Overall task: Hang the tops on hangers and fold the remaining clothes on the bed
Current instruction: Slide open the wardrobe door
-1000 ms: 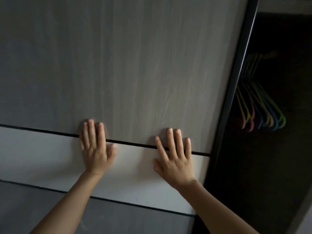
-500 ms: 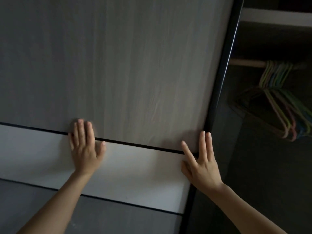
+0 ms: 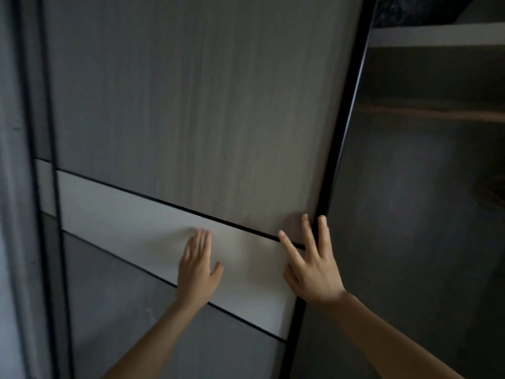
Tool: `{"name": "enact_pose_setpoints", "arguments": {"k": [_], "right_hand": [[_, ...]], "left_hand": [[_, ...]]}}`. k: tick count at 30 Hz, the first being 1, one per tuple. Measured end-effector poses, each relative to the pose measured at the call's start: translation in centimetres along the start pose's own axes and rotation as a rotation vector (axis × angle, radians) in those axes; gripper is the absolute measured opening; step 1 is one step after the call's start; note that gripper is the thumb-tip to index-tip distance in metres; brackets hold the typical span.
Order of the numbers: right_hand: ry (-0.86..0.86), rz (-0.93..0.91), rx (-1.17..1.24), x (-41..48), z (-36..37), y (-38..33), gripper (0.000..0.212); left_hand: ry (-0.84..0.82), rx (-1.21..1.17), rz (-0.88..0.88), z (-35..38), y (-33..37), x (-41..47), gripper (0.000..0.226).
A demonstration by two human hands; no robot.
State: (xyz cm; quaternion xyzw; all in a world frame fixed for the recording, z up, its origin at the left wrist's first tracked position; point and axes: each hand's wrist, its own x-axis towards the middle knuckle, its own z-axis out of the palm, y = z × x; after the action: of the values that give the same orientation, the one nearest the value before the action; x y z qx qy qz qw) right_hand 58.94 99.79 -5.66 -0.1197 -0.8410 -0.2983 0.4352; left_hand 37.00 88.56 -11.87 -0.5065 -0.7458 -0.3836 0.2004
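L hand (image 3: 198,269) flat, fingers together, on the pale band (image 3: 123,214) of the sliding door (image 3: 191,105), lower centre. R hand (image 3: 311,272) is spread, fingertips at the black edge strip (image 3: 344,119).

Door prob. heavy, stiff, w/ a smooth face, so palms may slip; the edge strip gives better purchase.

Wardrobe open at right, dark: rod (image 3: 437,113) under shelf (image 3: 437,36). No tops or hangers in view. Frame (image 3: 16,187) at far left is close, so little travel remains.

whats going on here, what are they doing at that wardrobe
A person has both hands flat on a sliding wardrobe door: the left hand on its pale band, the right hand at its black right edge. Beside that edge the wardrobe stands open, showing a shelf and a rail.
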Motion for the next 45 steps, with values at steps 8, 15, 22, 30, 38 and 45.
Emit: {"name": "enact_pose_setpoints", "arguments": {"k": [8,15,22,30,38,45], "right_hand": [[-0.183,-0.202,0.134,4.3,0.5,-1.3,0.07],[-0.418,-0.352,0.019,9.6,0.9,-3.4,0.086],[-0.476,-0.43,-0.064,13.4,2.9,-5.8,0.054],[-0.565,-0.401,-0.063,14.2,4.3,-6.8,0.058],[-0.628,-0.333,-0.032,14.7,2.7,-6.5,0.065],[-0.534,-0.23,-0.202,9.1,-0.6,-0.3,0.049]], "left_hand": [[-0.114,-0.114,-0.043,-1.2,0.1,-0.8,0.075],[-0.218,-0.109,-0.186,-0.8,0.5,0.0,0.098],[-0.157,-0.052,-0.354,-0.5,-1.1,1.5,0.09],[-0.199,0.029,-0.35,-0.5,-2.8,2.4,0.086],[-0.355,-0.015,-0.358,-2.1,-3.9,3.0,0.089],[0.132,-0.074,-0.019,-4.5,0.1,2.5,0.048]]}}
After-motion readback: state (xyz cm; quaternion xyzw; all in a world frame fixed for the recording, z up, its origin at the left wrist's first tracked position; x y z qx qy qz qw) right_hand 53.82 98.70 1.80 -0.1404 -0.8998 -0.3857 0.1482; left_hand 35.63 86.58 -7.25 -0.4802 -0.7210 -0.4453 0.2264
